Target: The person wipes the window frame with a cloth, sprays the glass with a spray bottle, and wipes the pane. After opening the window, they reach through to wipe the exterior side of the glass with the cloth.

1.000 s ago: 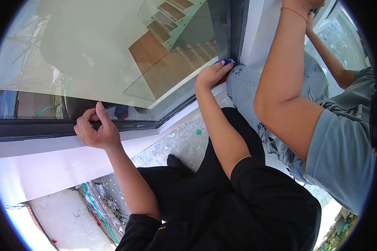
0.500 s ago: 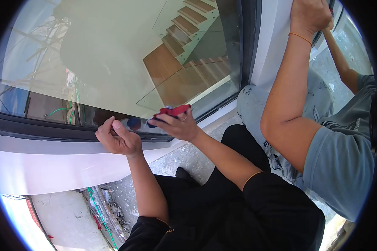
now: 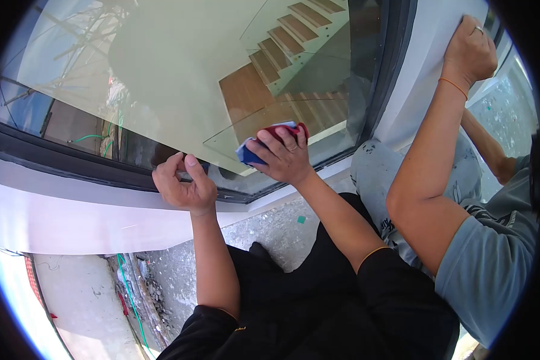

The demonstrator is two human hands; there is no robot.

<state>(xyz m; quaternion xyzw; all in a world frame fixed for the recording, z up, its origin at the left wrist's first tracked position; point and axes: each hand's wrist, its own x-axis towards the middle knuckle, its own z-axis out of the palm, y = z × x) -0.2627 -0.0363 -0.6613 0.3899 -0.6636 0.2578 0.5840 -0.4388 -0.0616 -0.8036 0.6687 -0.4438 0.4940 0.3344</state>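
Note:
My right hand (image 3: 287, 159) presses a folded red and blue cloth (image 3: 250, 153) with a pale edge against the window pane (image 3: 174, 78), near its lower right corner. The fingers lie over the cloth and hide part of it. At the dark lower window frame (image 3: 72, 165), my left hand (image 3: 186, 185) rests with loosely curled fingers and the thumb apart from them. Nothing shows between its thumb and fingers.
A co-worker in a grey-blue shirt (image 3: 486, 258) is close at my right, with a raised hand (image 3: 471, 51) by the white wall. Below lies speckled floor (image 3: 252, 231). A green hose (image 3: 129, 291) and rubble are at lower left. Stairs show through the glass.
My right hand and the cloth have moved up and right across the glass. The left hand stays at the frame. A green scrap shows on the floor. The view has shifted slightly.

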